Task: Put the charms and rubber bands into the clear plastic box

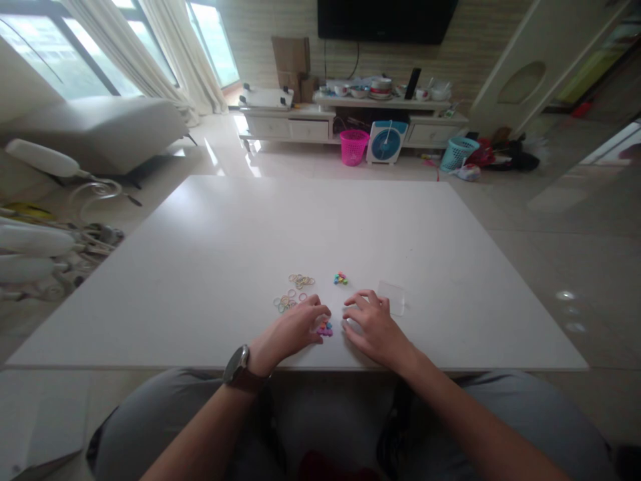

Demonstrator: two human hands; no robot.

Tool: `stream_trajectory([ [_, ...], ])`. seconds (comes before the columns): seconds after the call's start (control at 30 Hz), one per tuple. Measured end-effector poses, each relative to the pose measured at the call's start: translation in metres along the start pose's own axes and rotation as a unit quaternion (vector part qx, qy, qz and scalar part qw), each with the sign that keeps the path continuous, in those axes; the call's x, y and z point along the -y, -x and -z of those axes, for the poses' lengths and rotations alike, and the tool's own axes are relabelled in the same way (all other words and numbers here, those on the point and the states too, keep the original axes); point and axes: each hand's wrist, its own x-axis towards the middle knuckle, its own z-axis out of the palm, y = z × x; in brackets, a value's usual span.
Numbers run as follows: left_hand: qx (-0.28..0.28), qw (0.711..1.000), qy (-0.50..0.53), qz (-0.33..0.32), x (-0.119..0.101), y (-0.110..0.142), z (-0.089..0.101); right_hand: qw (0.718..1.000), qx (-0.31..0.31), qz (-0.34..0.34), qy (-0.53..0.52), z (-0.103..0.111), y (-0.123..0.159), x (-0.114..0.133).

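Observation:
My left hand, with a watch at the wrist, curves around a small cluster of purple, orange and blue pieces near the table's front edge. Its fingers are apart, and the pieces lie between thumb and fingers. To the right, my right hand rests low over the table, fingers spread and bent, nothing visible in them. Pale elastic bands lie in a group beyond my left hand, with coloured elastic bands nearer. A small pile of bright multicoloured pieces sits farther out. A clear plastic box or lid lies beside my right hand.
The white table has its front edge just before my legs. Across the floor stand a low cabinet, a pink basket, a blue fan and a light-blue basket. White-padded metal frames stand at the left.

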Motion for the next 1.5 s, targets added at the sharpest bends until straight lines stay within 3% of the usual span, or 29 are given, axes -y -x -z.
stream_trajectory([
  [0.57, -0.019, 1.000, -0.007, -0.009, 0.008, -0.002, -0.006, 0.999, 0.028, 0.032, 0.031, -0.016, -0.001, 0.009],
  [1.2, -0.007, 1.000, -0.018, -0.011, 0.006, -0.003, -0.004, 0.993, 0.066, 0.095, 0.000, -0.014, -0.001, 0.012],
  [1.5, -0.015, 1.000, -0.025, -0.007, 0.006, -0.004, -0.006, 0.997, 0.046, 0.062, 0.016, -0.015, -0.003, 0.012],
])
